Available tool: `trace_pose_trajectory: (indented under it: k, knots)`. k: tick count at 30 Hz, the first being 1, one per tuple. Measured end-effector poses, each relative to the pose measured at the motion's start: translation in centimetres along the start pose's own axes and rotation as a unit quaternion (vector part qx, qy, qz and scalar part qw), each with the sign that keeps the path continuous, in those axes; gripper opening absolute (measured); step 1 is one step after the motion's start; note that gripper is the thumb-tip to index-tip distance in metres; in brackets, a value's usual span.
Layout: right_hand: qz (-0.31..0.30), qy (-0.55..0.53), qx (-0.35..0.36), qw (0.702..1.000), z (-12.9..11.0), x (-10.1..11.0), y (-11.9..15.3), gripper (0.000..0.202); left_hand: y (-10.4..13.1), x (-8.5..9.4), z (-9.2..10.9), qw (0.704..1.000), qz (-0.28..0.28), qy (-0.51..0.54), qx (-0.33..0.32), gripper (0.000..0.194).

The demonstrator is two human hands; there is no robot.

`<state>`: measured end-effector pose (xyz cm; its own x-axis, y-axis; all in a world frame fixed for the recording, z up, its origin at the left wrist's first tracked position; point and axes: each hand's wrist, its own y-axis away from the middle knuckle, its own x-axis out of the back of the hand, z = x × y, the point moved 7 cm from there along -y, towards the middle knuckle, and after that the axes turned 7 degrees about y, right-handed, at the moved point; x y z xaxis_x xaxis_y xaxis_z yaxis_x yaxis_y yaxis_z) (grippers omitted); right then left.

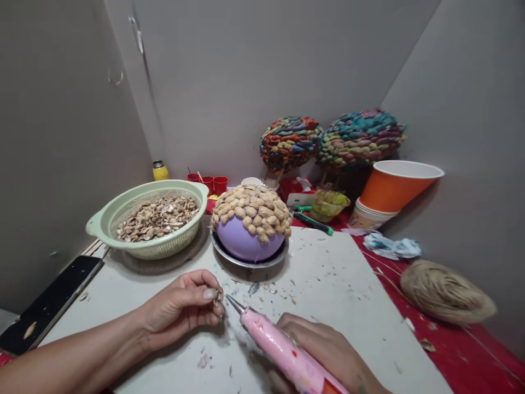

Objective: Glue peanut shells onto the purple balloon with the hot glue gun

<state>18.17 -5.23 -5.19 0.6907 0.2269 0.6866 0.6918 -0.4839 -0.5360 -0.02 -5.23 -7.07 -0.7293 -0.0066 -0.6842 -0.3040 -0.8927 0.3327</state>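
Shell [219,296] pinched in left hand [180,303]; right hand [328,347] grips glue gun [279,343], nozzle [234,304] near fingers [210,294]: slip could burn them.

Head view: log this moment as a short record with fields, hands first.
left hand: the left hand pinches a shell piece
right hand: the right hand grips a pink glue gun, tip pointing at the piece
centre: purple rounded form, upper part covered in peanut shells, in a metal dish
left side: green basket of loose shells; dark phone
right side: twine bundle
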Motion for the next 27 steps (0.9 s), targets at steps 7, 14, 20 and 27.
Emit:
trace_pose_trajectory:
  k: [7, 14, 20, 27]
  knots:
    - [-0.059, 0.031, 0.039, 0.997, 0.7, -1.1, 0.6, 0.022, -0.5, 0.4, -0.9, 1.0, 0.006, 0.009, 0.022, 0.017]
    - [-0.049, 0.074, 0.042, 0.995, 0.0, -0.9, 0.4, 0.029, -0.3, 0.3, -0.8, 1.0, 0.005, 0.004, 0.019, 0.016]
    - [-0.022, 0.102, 0.031, 0.994, -0.3, -1.0, 0.2, 0.042, -0.2, 0.0, -0.7, 1.0, -0.015, 0.006, 0.019, 0.015]
    - [-0.033, 0.092, 0.024, 0.995, 0.4, -1.8, 1.1, 0.037, -0.2, 0.2, -0.8, 1.0, -0.021, -0.001, 0.014, 0.015]
